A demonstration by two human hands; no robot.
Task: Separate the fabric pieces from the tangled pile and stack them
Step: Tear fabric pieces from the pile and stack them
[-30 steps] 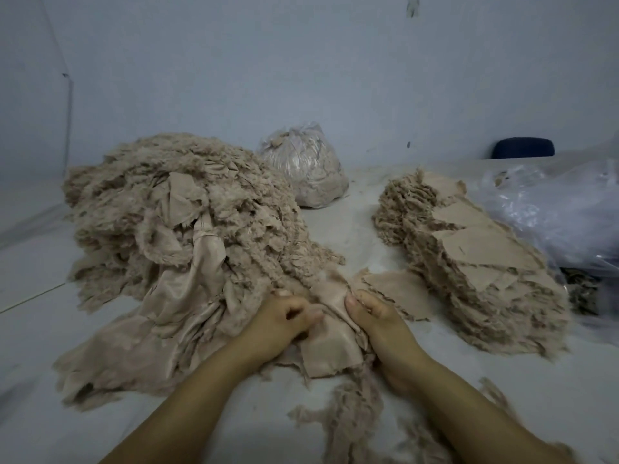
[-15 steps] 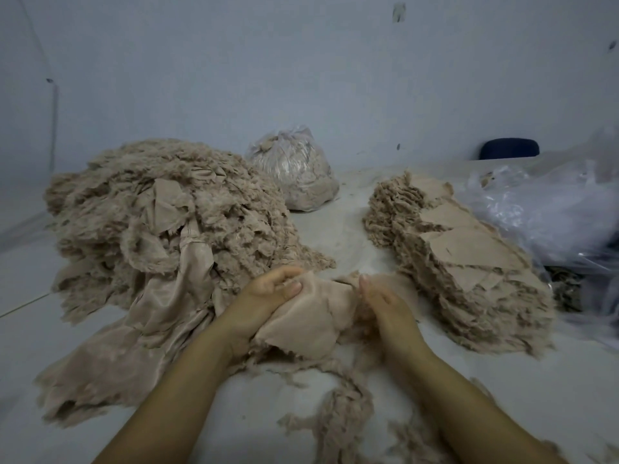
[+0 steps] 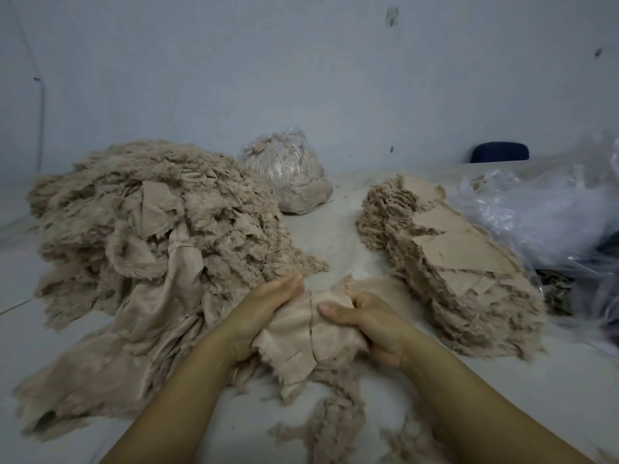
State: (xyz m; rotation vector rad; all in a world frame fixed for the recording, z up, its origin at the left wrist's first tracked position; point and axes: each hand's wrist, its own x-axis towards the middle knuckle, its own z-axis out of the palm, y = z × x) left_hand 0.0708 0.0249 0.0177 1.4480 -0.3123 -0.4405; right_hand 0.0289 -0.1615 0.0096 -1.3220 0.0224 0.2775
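A big tangled pile of beige fabric (image 3: pixel 140 236) fills the left of the white table (image 3: pixel 335 229). To the right lies a long neat stack of flat beige pieces (image 3: pixel 462 262). Between them, near the front, both hands hold a small bundle of beige fabric pieces (image 3: pixel 301 339). My left hand (image 3: pixel 264 309) grips its left side, fingers curled over the top edge. My right hand (image 3: pixel 365 319) grips its right side, thumb pressed on the cloth. The bundle's lower frayed edge hangs toward the table.
A clear plastic bag stuffed with beige scraps (image 3: pixel 288 175) stands at the back centre. Crumpled clear plastic (image 3: pixel 549 209) lies at the right, beyond the stack. Frayed threads and scraps (image 3: pixel 335 426) litter the table's front. A dark blue object (image 3: pixel 499 156) sits by the wall.
Both hands have lifted the bundle off the pile's edge and pulled it closer to me. The right hand has closed round its right side.
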